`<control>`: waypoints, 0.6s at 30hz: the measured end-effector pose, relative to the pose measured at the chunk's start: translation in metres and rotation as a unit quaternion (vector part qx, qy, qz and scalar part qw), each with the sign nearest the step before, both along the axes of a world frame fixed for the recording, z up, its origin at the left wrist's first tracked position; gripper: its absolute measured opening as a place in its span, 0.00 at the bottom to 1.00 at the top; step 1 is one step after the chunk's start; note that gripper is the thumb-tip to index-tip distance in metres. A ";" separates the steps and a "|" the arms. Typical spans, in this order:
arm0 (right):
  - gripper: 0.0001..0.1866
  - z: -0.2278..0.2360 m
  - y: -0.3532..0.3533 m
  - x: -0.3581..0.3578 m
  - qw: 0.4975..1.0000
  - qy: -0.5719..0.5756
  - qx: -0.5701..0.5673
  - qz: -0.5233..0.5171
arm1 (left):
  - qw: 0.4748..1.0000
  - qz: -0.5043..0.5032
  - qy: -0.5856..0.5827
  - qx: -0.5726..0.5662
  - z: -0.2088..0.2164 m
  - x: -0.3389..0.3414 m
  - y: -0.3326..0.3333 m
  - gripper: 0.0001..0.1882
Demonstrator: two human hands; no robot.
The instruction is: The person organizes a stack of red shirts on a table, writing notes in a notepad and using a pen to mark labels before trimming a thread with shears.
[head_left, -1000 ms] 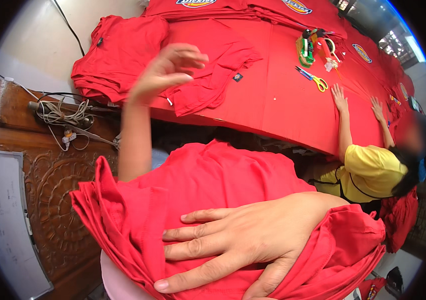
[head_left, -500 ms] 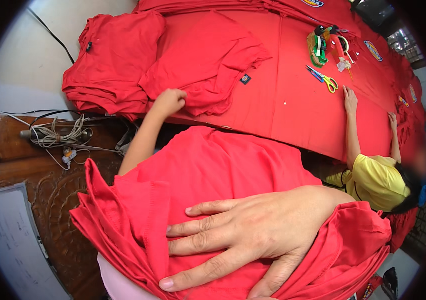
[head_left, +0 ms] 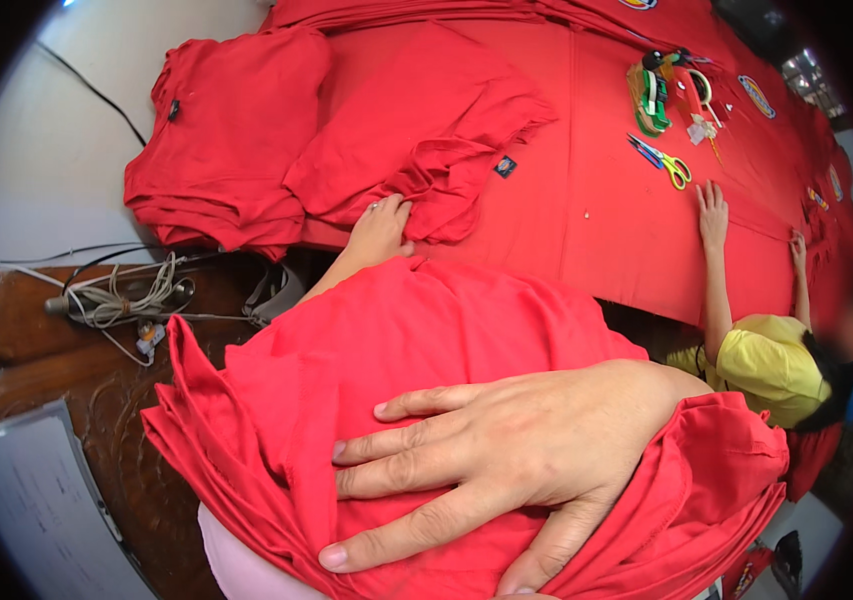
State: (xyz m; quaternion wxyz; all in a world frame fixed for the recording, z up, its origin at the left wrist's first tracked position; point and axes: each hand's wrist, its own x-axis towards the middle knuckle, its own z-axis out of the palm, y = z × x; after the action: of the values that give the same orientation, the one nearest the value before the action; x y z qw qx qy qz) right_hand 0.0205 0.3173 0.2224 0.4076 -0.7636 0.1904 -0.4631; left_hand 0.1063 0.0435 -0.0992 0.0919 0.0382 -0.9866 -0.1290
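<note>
A stack of folded red shirts [head_left: 446, 320] leans up against my front. My right hand [head_left: 516, 460] lies flat on it, fingers spread to the left and thumb toward me. Beyond the stack, my left hand [head_left: 382, 225], with a ring on one finger, grips the near edge of a red shirt [head_left: 396, 120] on the table. The cloth is bunched at the fingertips, and a small dark label [head_left: 505, 167] shows at its right side. The stack hides most of my left forearm. To the left sits a folded pile of red shirts [head_left: 236, 110].
On the red-covered table [head_left: 536, 250] are scissors [head_left: 674, 168], a green tape dispenser [head_left: 654, 105] and a tape roll [head_left: 698, 86]. A person in yellow [head_left: 771, 370] works at the right, both hands on red cloth. Coiled cables [head_left: 131, 295] lie on carved wood, near a whiteboard [head_left: 36, 500].
My left hand has shifted right and slightly nearer, and the shirt's edge is more bunched. The view has shifted a little. My right hand stays on the stack.
</note>
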 end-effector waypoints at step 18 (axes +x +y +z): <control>0.43 0.011 0.026 0.020 0.992 0.079 0.038 -0.095 | 0.889 -0.037 0.228 0.396 0.286 -0.060 -0.007 0.11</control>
State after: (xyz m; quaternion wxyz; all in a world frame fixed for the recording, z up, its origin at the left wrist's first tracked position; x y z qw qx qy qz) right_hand 0.0401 0.3433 0.2331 0.3740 -0.7604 0.3109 -0.4305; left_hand 0.0460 0.0361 0.1868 0.2870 0.0043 -0.8061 -0.5176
